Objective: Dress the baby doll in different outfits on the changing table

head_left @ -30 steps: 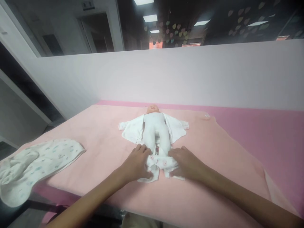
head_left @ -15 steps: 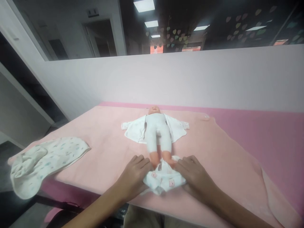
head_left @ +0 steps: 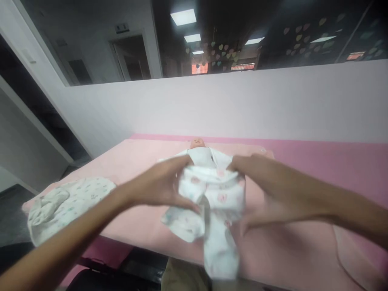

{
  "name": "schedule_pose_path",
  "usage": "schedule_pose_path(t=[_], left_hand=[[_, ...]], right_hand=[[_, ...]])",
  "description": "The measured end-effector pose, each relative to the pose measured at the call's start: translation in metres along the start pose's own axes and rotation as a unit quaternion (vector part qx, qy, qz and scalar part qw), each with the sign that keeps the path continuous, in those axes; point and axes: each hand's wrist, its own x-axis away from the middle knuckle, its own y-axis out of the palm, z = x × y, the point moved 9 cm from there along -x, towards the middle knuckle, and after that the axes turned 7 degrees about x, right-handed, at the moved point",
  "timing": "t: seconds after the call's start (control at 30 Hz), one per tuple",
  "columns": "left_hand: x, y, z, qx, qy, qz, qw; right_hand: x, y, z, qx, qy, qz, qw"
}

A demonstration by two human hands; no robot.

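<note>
A small pair of white printed pants (head_left: 222, 196) hangs spread between my two hands, lifted above the pink cover, with its legs dangling toward me. My left hand (head_left: 168, 182) has its fingers curled over the left side of the waistband and its thumb below. My right hand (head_left: 257, 186) holds the right side of the waistband, its thumb apart underneath; it is blurred. Behind the pants lies a baby doll (head_left: 197, 143) on its back, head away from me, on an open white jacket (head_left: 222, 158). The doll's legs are hidden.
A white patterned cloth (head_left: 72, 198) lies bunched at the left edge of the table. The pink cover (head_left: 121, 161) spreads over the tabletop. Behind it rises a white wall (head_left: 242, 105) with a dark window above.
Both hands have risen with the pants from beside the doll's feet. The pants now hang opened out and hide the doll's legs. The view has shifted slightly.
</note>
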Motion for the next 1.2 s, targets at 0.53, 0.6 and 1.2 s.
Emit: schedule_pose_path(t=[0.53,0.6,1.2], left_hand=[[-0.069,-0.136,0.066,-0.264,0.116,0.250,0.924],[-0.078,-0.128,0.060,-0.274,0.105,0.212,0.932],[-0.096,-0.092,0.012,-0.058,0.004,0.133,0.989]], right_hand=[[-0.059,-0.142,0.017,0.248,0.056,0.195,0.947],[-0.061,-0.139,0.022,0.227,0.044,0.205,0.951],[-0.066,-0.074,-0.003,-0.031,-0.138,0.012,0.990]])
